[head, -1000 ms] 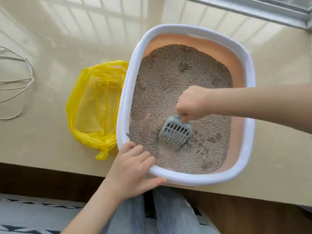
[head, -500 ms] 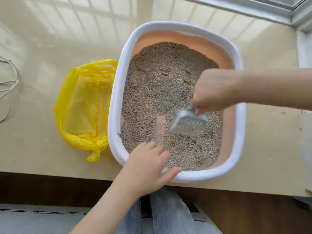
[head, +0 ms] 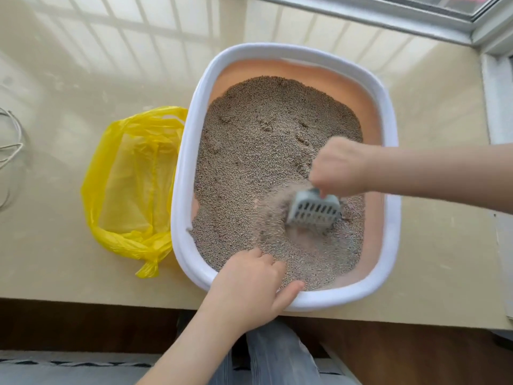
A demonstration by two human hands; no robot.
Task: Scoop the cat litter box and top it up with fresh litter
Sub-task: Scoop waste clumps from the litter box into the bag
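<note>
Partly hidden, the handle of a grey slotted scoop (head: 315, 209) disappears inside the right hand (head: 340, 166), whose fingers curl around it in a firm grip; only the perforated scoop head shows. That head sits low in the near-right part of the litter box (head: 185, 162), its slotted face turned toward the viewer, the handle rising away toward the box's far side. Grey-brown litter (head: 266, 140) around the scoop is smeared by motion blur, so individual grains and any clumps there cannot be made out.

The litter box is white-rimmed with a peach inner wall. Its long axis runs from the person toward the window. It rests on a glossy beige surface (head: 69, 79), its near edge close to the surface's front edge.

The left hand (head: 248, 287) lies over the box's near-left rim, fingers curled over the edge and thumb along the rim, holding it. Part of the rim is covered by this hand.

A yellow plastic bag (head: 130, 187) lies open just beside the box's left wall. A white cord (head: 12, 147) is cut off by the left edge. A window frame (head: 388, 12) crosses the top right, only partly in view.
</note>
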